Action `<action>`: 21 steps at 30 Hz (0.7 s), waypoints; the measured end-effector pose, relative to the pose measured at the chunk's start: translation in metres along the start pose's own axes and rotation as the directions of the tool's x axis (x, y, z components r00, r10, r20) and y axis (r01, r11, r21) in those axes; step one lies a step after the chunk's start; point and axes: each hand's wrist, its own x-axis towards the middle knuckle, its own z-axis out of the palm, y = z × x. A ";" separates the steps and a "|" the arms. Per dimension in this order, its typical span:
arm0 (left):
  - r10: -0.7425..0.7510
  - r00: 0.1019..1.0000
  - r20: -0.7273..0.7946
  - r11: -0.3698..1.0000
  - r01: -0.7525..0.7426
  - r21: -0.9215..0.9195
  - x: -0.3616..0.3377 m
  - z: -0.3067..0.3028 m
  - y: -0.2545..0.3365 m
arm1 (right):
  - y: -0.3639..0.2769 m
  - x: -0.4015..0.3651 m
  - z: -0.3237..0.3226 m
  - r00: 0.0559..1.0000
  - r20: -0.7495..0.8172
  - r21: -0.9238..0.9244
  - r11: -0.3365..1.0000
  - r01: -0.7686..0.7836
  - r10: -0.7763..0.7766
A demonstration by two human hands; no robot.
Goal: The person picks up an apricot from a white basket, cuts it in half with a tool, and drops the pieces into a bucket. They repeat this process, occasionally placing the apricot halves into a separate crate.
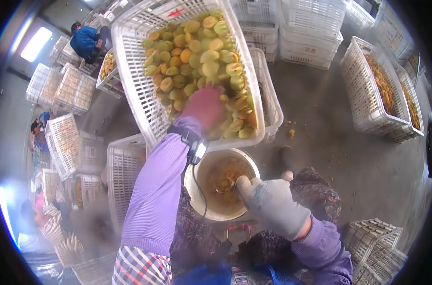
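Note:
A white plastic crate (pixel 130 71) stands tilted in front of me, full of green and orange fruit (pixel 187 57) that looks like apricots or small peaches, many of them cut. My left hand (pixel 205 107), in a pinkish glove, reaches in among the fruit; motion blurs its fingers. My right hand (pixel 275 204), in a pale grey glove, is closed at the right rim of a white bucket (pixel 191 192). What it grips is hidden, though a thin shiny loop (pixel 225 184) shows beside its fingertips. Inside the bucket lie blurred brownish-orange pieces (pixel 230 171).
Stacked white crates (pixel 311 35) stand at the back. More crates holding orange fruit (pixel 384 88) are at the right, and empty-looking ones (pixel 375 247) at the lower right. A person in blue (pixel 85 42) sits at the far left. Fruit scraps (pixel 291 133) lie on the floor.

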 end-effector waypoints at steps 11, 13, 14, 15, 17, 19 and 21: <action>0.158 0.966 0.204 0.792 -0.001 -0.611 -0.114 -0.136 -0.032 | 0.015 0.019 0.005 0.978 -0.194 0.183 0.982 -0.044 0.080; 0.139 0.937 0.320 0.706 0.133 -0.695 -0.174 -0.181 -0.035 | 0.012 0.019 0.007 0.981 -0.163 0.201 0.977 -0.070 0.104; 0.120 0.929 0.350 0.675 0.182 -0.715 -0.203 -0.198 -0.033 | 0.010 0.021 0.008 0.983 -0.145 0.201 0.976 -0.084 0.115; 0.128 0.936 0.328 0.608 0.187 -0.771 -0.234 -0.221 -0.022 | 0.008 0.021 0.009 0.983 -0.125 0.202 0.974 -0.104 0.131; 0.194 0.899 0.393 0.484 0.261 -0.835 -0.282 -0.231 -0.024 | 0.001 0.025 0.009 0.988 -0.074 0.284 0.952 -0.112 0.138; 0.278 0.822 0.498 0.338 0.402 -0.851 -0.309 -0.212 -0.026 | 0.000 0.031 0.020 0.987 -0.085 0.396 0.914 -0.090 0.134; 0.328 0.766 0.553 0.132 0.543 -0.830 -0.330 -0.187 -0.019 | 0.005 0.038 0.042 0.981 -0.164 0.524 0.852 -0.001 0.103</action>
